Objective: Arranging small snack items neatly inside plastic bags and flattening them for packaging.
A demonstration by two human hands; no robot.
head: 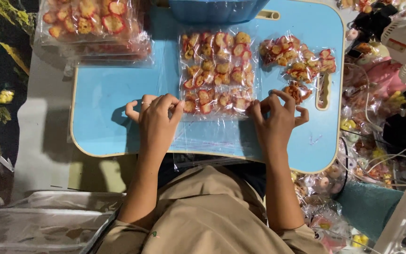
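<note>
The light fell from above and a little ahead of me, bright on the blue desk (99, 94) and flat across its middle. My left hand (156, 117) threw a soft shadow leftward onto the desk. Glare flickered off the clear plastic bag (217, 70), washing out parts of it. The left edge of the view sank into dimness, and the cluttered right side looked slightly soft.

My left hand (157, 117) and right hand (277, 118) pinch the bottom corners of a clear bag (217, 73) of red-and-yellow pieces, mid-frame on the blue tray table (104, 94); a smaller bag (299, 61) lies right of it.
</note>
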